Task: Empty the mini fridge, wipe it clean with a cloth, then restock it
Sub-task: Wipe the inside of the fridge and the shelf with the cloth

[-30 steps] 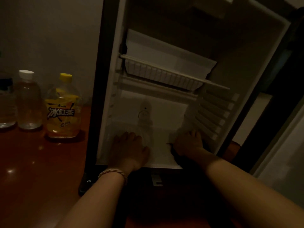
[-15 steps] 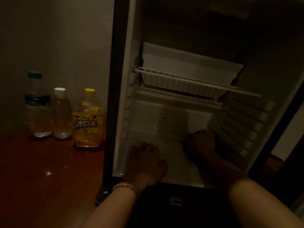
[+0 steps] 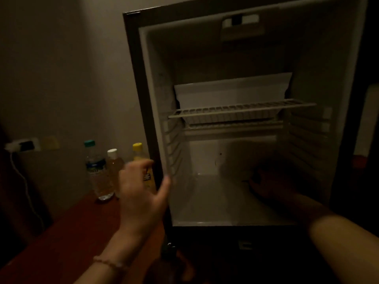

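Lifted off the fridge [image 3: 155, 83] floor, left hand [image 3: 141, 191] hangs open before three bottles [image 3: 98, 171] beside it; right hand [image 3: 268, 185] rests inside, grip too dark to tell.

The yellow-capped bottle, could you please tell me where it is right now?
In the head view, the yellow-capped bottle stands on the wooden table left of the fridge, rightmost of three bottles, beside the white-capped bottle and partly hidden behind the left hand.

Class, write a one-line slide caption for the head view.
Left hand reaches open toward three bottles beside the emptied mini fridge; right hand rests inside on its floor.
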